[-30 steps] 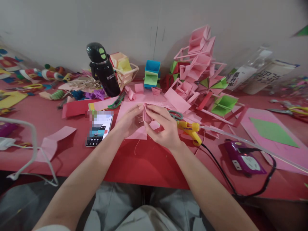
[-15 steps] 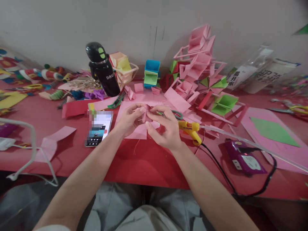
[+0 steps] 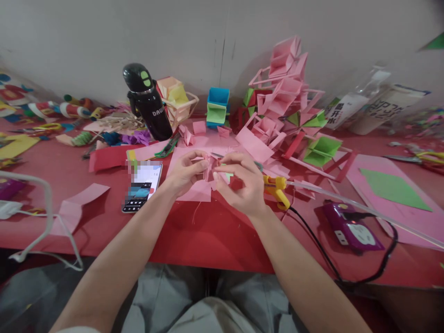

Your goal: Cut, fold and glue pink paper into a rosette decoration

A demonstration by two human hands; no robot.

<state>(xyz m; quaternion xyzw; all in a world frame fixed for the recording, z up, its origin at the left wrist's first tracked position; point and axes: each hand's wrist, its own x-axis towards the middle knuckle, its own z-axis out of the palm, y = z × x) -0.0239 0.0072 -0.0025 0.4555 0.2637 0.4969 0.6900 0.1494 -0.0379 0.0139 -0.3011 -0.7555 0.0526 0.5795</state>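
Observation:
My left hand (image 3: pixel 185 173) and my right hand (image 3: pixel 243 185) meet over the red table (image 3: pixel 194 236), both pinching a small folded pink paper piece (image 3: pixel 210 167) held just above a flat pink sheet (image 3: pixel 194 190). The fingers of each hand are curled tightly on the paper. A yellow glue gun (image 3: pixel 276 187) lies just right of my right hand, its black cord trailing to the right. A phone (image 3: pixel 143 186) with a lit screen lies left of my left hand.
A black bottle (image 3: pixel 148 102) stands behind the phone. A heap of pink and green folded paper frames (image 3: pixel 287 101) fills the back right. A purple power strip (image 3: pixel 348 229) sits right of the glue gun. Paper scraps and scissors (image 3: pixel 421 157) litter both sides.
Both hands have lifted the pink piece slightly off the sheet and turned it; my right hand's fingers have curled more tightly over it.

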